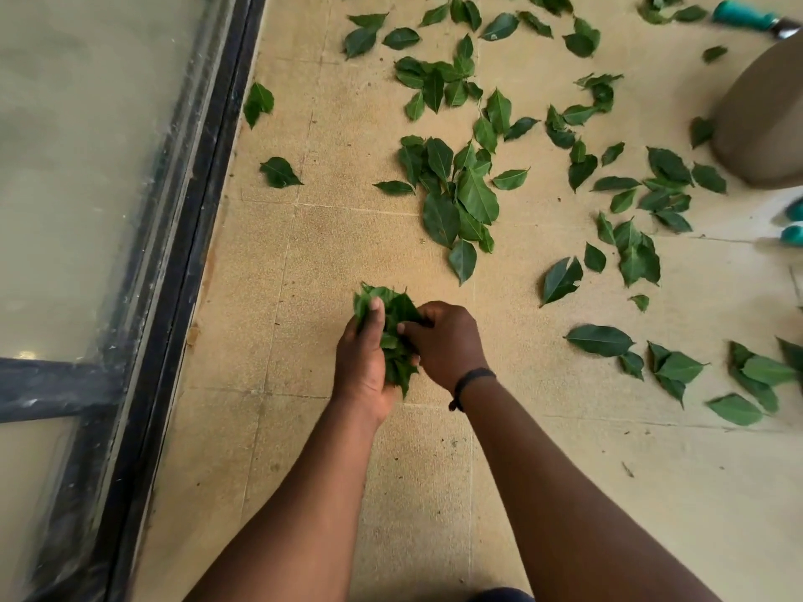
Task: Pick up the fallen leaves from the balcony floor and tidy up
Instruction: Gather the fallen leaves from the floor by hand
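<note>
My left hand grips a bunch of green leaves, its thumb lying along the front of the bunch. My right hand, with a dark band on the wrist, pinches the same bunch from the right side. Both hands hover just above the beige tiled floor. Several loose green leaves lie scattered over the floor beyond and to the right, with a dense cluster straight ahead and more leaves at the right.
A glass door with a black frame runs along the left. A beige pot stands at the upper right. A teal-handled tool lies near the top right, and other teal objects sit at the right edge.
</note>
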